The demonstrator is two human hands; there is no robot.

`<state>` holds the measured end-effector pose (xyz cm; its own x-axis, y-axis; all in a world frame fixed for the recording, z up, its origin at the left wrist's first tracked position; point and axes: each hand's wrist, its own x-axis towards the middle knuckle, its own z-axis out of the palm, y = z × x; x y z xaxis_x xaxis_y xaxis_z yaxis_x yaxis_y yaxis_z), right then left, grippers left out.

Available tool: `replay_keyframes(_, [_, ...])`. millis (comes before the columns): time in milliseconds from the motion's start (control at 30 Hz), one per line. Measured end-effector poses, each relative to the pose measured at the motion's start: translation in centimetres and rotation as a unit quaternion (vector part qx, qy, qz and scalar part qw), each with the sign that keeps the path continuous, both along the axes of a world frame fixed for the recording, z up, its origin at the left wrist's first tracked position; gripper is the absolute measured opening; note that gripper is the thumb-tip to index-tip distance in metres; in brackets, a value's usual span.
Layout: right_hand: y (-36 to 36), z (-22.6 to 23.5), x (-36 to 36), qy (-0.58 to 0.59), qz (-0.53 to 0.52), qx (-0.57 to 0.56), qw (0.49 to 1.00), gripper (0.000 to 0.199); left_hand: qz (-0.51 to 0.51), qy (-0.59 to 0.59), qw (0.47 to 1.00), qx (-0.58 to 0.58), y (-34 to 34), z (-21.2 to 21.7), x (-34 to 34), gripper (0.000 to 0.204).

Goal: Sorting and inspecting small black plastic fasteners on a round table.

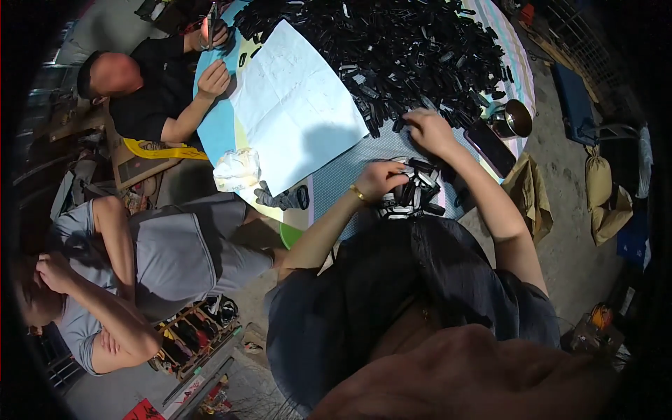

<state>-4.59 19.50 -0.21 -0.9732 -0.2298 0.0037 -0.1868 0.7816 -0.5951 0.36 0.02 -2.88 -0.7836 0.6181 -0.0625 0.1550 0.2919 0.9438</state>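
Note:
A big heap of small black plastic pieces [399, 49] covers the far part of the table. My right hand [428, 129] reaches to the near edge of that heap, fingers curled down onto the pieces. My left hand [381, 178], with a gold bracelet on the wrist, rests on a small white container [409, 199] packed with black pieces at the table's near edge. Whether either hand grips a piece is hidden by the fingers.
A large white paper sheet [294, 105] lies left of the heap. A dark phone [490, 148] and a metal bowl [516, 117] sit at the right. One person [150, 87] works at the far left; another in grey [133, 273] sits beside me. Sacks [602, 189] lie on the floor.

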Motion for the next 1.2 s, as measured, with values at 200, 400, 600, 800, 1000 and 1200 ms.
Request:
replay_keyframes(200, [-3.1,-2.0,-2.5,0.185,0.143,0.123,0.964,0.042,0.167,0.213,0.904,-0.332,1.1,-0.6,-3.1,0.024])
replay_keyframes(400, [0.1,-3.7,-4.3,0.23,0.16,0.241,0.929,0.039,0.201,0.233,0.861,-0.405,1.1,-1.6,-2.4,0.045])
replay_keyframes(600, [2.0,-1.0,-4.7,0.209,0.149,0.185,0.949,0.036,0.239,0.163,0.902,-0.319,0.5,-1.2,-3.4,0.085])
replay_keyframes(800, [-1.3,-1.9,-8.2,0.268,0.068,0.063,0.959,0.025,0.286,0.194,0.89,-0.296,3.7,-3.5,-5.6,0.079])
replay_keyframes(1000, [-3.5,-2.4,-10.5,0.189,-0.018,0.23,0.955,0.028,0.248,0.231,0.897,-0.285,6.1,-4.8,-7.3,0.063])
replay_keyframes(1200, [0.2,-1.0,-10.6,0.163,-0.077,0.153,0.972,0.019,0.182,0.327,0.901,-0.22,6.1,-4.5,-8.1,0.053])
